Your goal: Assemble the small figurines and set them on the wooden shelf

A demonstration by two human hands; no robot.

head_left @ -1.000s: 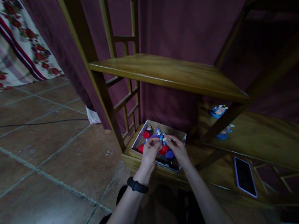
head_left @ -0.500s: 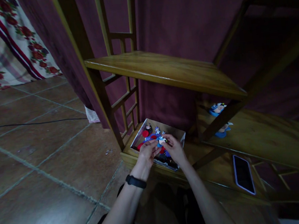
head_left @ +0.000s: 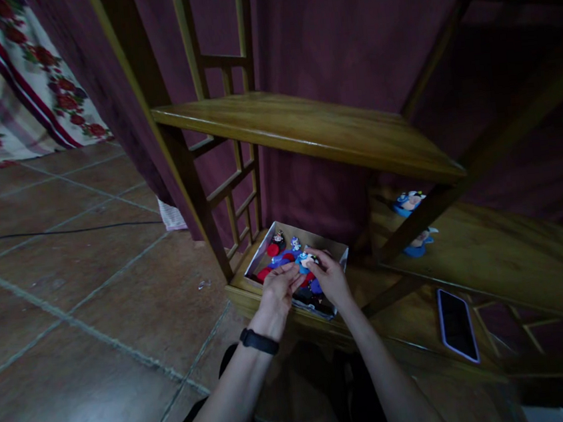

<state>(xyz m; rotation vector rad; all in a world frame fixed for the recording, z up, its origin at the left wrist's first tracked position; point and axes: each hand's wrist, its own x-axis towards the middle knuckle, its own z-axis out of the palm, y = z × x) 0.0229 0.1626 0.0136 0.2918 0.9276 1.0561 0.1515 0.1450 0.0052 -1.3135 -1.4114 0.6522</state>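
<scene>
No text, label, brand or number can be read on anything here.

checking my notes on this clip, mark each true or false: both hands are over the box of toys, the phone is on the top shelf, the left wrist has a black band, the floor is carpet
1. Both hands, left hand and right hand, are over the box of small figures: true.
2. The phone lies on the top shelf: false, it lies on a low board to the right.
3. The left wrist wears a black band: true.
4. The floor is carpet: false, it is tiled.
</scene>
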